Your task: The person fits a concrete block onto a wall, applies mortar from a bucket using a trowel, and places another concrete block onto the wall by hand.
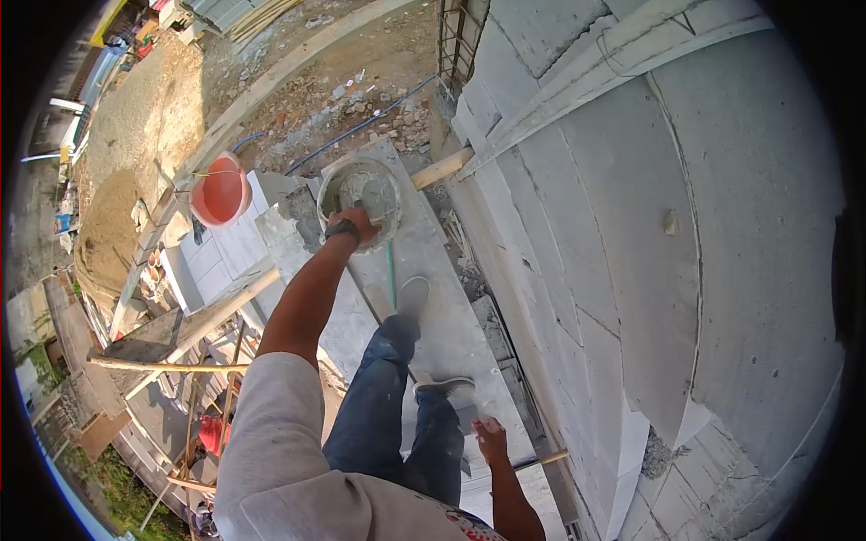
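My left hand [359, 224], with a dark band at the wrist, reaches over the near rim of a round bucket [394, 180] holding grey, wet-looking mortar. Its fingers are closed around the dark handle of what looks like a trowel [370, 191], whose grey end lies in the bucket. My right hand [490, 438] hangs low beside my leg, its pale-smeared fingers loosely bent and somewhat apart. I see nothing held in it. A grey flat piece [466, 418] lies close to those fingers, partly hidden by my leg.
I stand on a narrow grey platform [451, 329] beside a tall block wall [586, 225]. An orange-red bucket [221, 191] rests on pale blocks [216, 261] to the left. A green rod [391, 275] lies near my foot. Rubble ground and wooden poles show below the platform's left side.
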### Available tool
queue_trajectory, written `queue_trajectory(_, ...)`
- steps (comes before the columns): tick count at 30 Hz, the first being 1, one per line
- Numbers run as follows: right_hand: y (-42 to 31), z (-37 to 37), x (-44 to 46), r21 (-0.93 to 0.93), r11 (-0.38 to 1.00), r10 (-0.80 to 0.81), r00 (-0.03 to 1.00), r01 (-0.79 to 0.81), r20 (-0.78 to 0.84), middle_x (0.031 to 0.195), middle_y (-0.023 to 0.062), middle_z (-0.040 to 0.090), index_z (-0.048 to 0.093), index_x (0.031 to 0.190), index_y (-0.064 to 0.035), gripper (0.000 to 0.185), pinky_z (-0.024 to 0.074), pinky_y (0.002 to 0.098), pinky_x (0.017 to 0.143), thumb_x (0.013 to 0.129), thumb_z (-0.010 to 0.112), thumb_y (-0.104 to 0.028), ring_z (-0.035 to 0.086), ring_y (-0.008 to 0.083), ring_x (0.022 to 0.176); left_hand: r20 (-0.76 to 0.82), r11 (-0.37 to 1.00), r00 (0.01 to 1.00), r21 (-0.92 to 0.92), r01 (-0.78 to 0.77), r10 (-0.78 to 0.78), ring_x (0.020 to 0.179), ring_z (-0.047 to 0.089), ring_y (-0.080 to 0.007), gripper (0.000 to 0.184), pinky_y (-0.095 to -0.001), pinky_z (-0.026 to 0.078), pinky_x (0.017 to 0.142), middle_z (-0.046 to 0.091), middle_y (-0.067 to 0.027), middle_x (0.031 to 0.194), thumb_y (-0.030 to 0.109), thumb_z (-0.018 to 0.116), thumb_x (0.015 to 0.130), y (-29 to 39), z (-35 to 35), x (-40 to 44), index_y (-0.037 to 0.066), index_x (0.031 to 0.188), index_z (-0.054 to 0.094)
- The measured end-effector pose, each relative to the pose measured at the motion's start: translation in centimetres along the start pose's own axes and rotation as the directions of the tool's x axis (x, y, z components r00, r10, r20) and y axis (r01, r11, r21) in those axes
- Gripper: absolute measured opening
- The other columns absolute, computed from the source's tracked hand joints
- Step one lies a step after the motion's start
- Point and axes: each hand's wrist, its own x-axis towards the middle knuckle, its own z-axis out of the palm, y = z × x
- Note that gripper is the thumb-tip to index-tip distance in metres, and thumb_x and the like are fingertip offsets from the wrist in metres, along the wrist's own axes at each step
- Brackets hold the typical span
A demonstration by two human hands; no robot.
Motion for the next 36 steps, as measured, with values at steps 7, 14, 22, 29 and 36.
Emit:
queue_trajectory(7, 2.5, -3.2, -0.4, 0.204, 0.974, -0.089, 0.994, 0.101, -0.064, 0.108, 0.0102, 0.071, 0.053, 0.132, 0.0071, 0.055, 0.0509, 0.0287, 0.075, 0.093, 0.069, -0.028, 0.067, 0.0185, 0.089, 0.029, 0.985, 0.984, -0.017, -0.173, 0.173, 0.095, 0.071, -0.0390, 0.060, -0.0464, 0.055, 0.084, 0.073, -0.0223, 0.097, 0.059, 0.070, 0.082, 4.7, 2.7, -14.0, 0.003, 0.102, 0.075)
queue_trajectory(14, 6.1, -2.8, -2.9, 0.122, 0.990, -0.030, 0.963, 0.065, -0.269, 0.099, 0.0130, 0.071, 0.063, 0.122, -0.0009, 0.040, 0.0527, 0.0315, 0.071, 0.091, 0.070, -0.025, 0.069, 0.0200, 0.084, 0.273, 0.917, 0.878, -0.183, -0.353, 0.393, 0.093, 0.070, -0.0407, 0.064, -0.0467, 0.054, 0.084, 0.072, -0.0250, 0.094, 0.059, 0.068, 0.084, 13.7, 5.6, -27.1, -0.005, 0.094, 0.072)
queue_trajectory(22, 16.8, 3.5, -4.7, -0.039, 0.950, -0.281, 0.795, 0.310, -0.537, 0.092, 0.0192, 0.066, 0.072, 0.105, -0.0208, 0.013, 0.0546, 0.0492, 0.067, 0.093, 0.067, -0.023, 0.068, 0.0403, 0.080, 0.304, 0.762, 0.707, -0.377, -0.526, 0.638, 0.057, 0.055, -0.0218, 0.062, -0.0413, 0.043, 0.058, 0.057, -0.0077, 0.060, 0.059, 0.062, 0.091, 18.8, 25.0, -32.4, 0.001, 0.071, 0.061)
queue_trajectory(29, 24.2, 6.6, -3.9, 0.541, 0.837, 0.221, 0.853, 0.083, -0.472, 0.077, 0.0052, 0.071, 0.074, 0.100, -0.0044, 0.029, 0.0520, 0.0309, 0.066, 0.093, 0.068, -0.032, 0.066, 0.0138, 0.070, 0.452, 0.847, 0.717, -0.249, -0.470, 0.531, 0.056, 0.058, -0.0203, 0.069, -0.0402, 0.043, 0.057, 0.055, -0.0065, 0.058, 0.069, 0.063, 0.085, 26.8, 40.8, -32.8, 0.001, 0.080, 0.067)
queue_trajectory(36, 32.3, 2.3, -0.3, -0.086, 0.934, -0.341, 0.790, 0.348, -0.509, 0.104, 0.0185, 0.072, 0.071, 0.111, -0.0137, 0.025, 0.0564, 0.0437, 0.081, 0.091, 0.071, -0.028, 0.071, 0.0355, 0.093, 0.385, 0.734, 0.631, -0.252, -0.630, 0.674, 0.073, 0.068, -0.0300, 0.041, -0.0412, 0.052, 0.073, 0.071, -0.0138, 0.083, 0.042, 0.059, 0.095, 26.5, 55.2, -31.1, 0.003, 0.101, 0.070)
